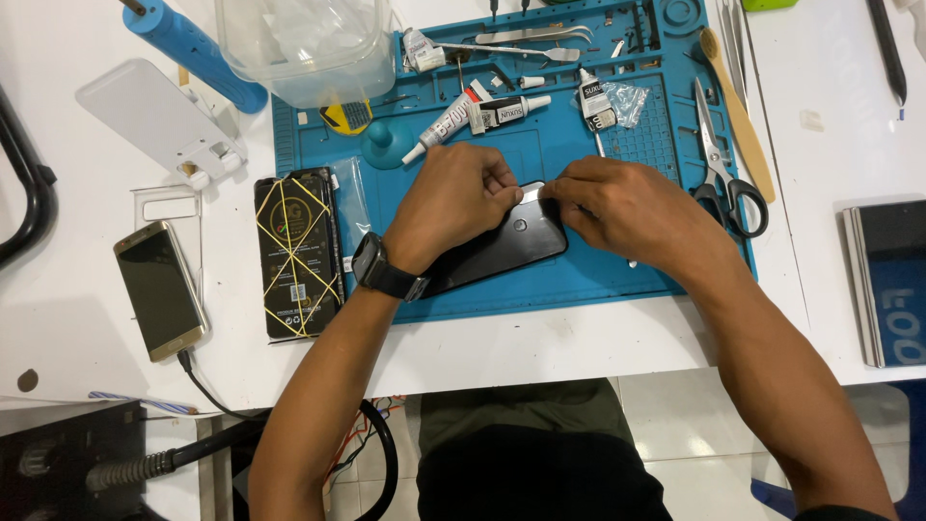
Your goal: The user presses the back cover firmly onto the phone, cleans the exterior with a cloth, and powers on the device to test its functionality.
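Observation:
A black phone (502, 249) lies tilted on the blue work mat (579, 275). My left hand (453, 198) rests on the phone's upper half, its thumb and forefinger pinched at the phone's top edge. My right hand (627, 207) meets it from the right, fingertips pinched on the same top corner, where a pale thin film or strip (532, 193) shows between the fingers. A black watch (384, 272) sits on my left wrist. What exactly the fingertips hold is partly hidden.
Glue tubes (473, 116), tweezers (531, 39) and scissors (723, 174) lie on the mat. Left of it are a dark phone panel wrapped in yellow bands (297, 253), a gold phone (160, 289) on a cable and a clear plastic box (299, 43). A dark tablet-like device (892, 280) lies at right.

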